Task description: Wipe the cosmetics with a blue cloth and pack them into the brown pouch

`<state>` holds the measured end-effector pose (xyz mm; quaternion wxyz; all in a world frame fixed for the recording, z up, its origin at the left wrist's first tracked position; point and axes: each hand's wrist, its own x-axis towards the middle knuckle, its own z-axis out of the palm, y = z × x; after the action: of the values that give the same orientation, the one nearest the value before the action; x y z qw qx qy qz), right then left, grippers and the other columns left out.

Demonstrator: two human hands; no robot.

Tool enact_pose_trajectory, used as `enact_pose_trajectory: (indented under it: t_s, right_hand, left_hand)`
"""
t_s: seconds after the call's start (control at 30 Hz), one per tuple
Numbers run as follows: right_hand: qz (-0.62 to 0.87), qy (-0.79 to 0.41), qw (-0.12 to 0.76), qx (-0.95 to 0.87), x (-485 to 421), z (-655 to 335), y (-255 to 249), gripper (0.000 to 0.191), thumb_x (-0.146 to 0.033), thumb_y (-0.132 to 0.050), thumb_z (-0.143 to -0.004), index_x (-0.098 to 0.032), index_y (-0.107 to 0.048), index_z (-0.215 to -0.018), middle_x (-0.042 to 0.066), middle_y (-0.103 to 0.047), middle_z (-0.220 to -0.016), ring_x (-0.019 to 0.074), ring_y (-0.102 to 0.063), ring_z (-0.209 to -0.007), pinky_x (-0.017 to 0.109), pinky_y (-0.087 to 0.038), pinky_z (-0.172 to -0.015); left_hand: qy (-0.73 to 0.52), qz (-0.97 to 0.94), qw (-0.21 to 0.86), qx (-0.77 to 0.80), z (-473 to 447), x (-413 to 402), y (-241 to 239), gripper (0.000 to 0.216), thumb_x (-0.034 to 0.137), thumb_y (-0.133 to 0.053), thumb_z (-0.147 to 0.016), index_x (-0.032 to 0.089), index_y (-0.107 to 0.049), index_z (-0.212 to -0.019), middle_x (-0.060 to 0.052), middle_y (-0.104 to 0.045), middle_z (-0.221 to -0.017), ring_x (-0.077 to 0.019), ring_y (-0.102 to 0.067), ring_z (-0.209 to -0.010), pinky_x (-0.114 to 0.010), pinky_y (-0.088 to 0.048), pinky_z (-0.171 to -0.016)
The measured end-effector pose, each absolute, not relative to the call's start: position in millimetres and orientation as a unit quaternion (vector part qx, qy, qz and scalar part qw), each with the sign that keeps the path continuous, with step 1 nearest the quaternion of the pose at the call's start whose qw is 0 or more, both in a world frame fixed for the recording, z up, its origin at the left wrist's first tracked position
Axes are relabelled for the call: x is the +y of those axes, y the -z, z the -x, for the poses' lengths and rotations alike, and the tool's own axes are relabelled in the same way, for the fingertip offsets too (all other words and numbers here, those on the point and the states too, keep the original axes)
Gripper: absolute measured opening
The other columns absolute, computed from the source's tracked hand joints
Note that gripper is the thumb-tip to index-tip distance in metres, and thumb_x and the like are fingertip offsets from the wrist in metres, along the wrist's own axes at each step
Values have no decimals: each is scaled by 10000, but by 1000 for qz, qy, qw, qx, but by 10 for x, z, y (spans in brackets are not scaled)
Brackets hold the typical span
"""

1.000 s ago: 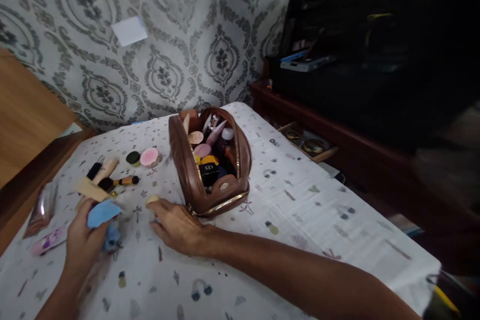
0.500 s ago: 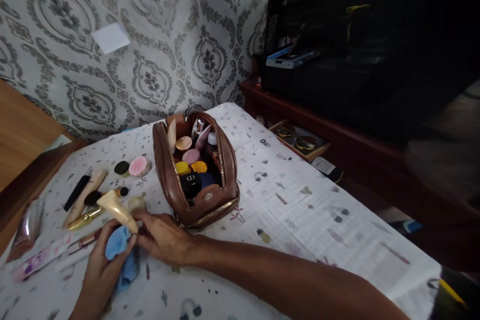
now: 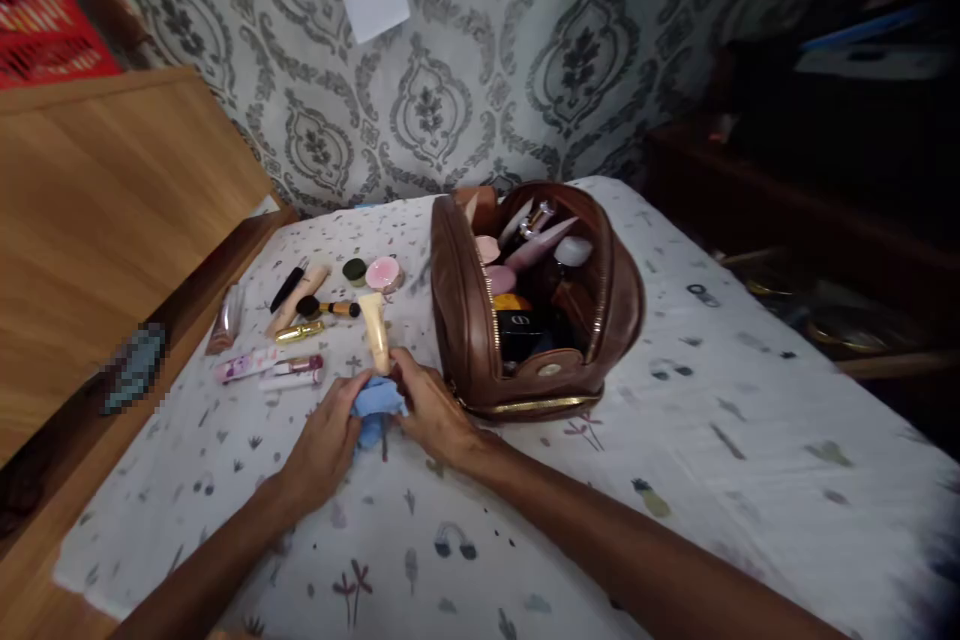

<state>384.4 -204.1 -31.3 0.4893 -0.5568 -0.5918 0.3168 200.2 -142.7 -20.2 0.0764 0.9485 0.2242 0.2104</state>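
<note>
A cream tube (image 3: pixel 374 330) stands up between my two hands, its cap end down. A blue cloth (image 3: pixel 373 406) is bunched round that lower end. My left hand (image 3: pixel 324 440) grips the cloth from the left. My right hand (image 3: pixel 431 410) pinches the tube's lower end from the right. Both hands rest low over the white patterned tablecloth (image 3: pixel 675 440). Just right of my right hand sits an open brown leather cosmetic bag (image 3: pixel 465 320), packed with bottles, compacts and sponges.
Beyond my hands lie a pink compact (image 3: pixel 383 273), a dark green sponge (image 3: pixel 354 270), a brush (image 3: pixel 327 307), a gold tube (image 3: pixel 299 331), a black wand (image 3: pixel 287 289) and pink tubes (image 3: pixel 259 363). A wooden board (image 3: pixel 112 210) stands at left, dark furniture at right.
The view swung left and nearer. My right hand left the tabletop and joined the left at the tube. The tube went from tilted to upright, and the cloth is now bunched round its lower end.
</note>
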Motion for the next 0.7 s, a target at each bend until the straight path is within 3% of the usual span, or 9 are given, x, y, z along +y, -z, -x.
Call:
enact_pose_trajectory:
  t_s: [0.13, 0.3, 0.53, 0.7]
  right_hand:
    - [526, -297, 501, -620, -2044, -3845, 313, 345, -63, -561, -726, -203, -556, -1041, 4, -659, -852, 165, -610, -744, 244, -449, -686]
    - [513, -306, 501, -626, -2016, -3841, 287, 301, -77, -527, -781, -189, -601, -1051, 18, -681, -850, 168, -629, -759, 238, -454, -702]
    - [548, -295, 450, -640, -2013, -3833, 265, 82, -169, -556, -831, -165, -627, -873, -39, -537, -649, 110, -465, -576, 218, -350, -572]
    - [544, -301, 454, -638, -2008, -3816, 306, 239, -211, -554, -866, -169, -660, -1076, -63, -504, -634, 97, -433, -545, 211, -346, -556]
  left_hand:
    - [-205, -957, -57, 197, -2031, -1409, 165, 617, 88, -356, -958, 303, -303, -1535, -66, -553, -1001, -192, -613, -817, -273, -534, -661]
    - [-215, -943, -161, 199, -2039, -1340, 152, 589, 84, -399, -938, 313, -423, -1480, -62, -531, -958, -200, -595, -804, -259, -504, -609]
    - [-197, -929, -139, 281, -1977, -1140, 43, 499, 141, -352, -983, 256, -473, -1454, -77, -548, -1012, -199, -608, -857, -274, -523, -653]
    - [-211, -905, -77, 361, -1861, -871, 33, 497, 191, -347, -991, 258, -449, -1472, -93, -570, -1133, -217, -621, -964, -317, -544, -780]
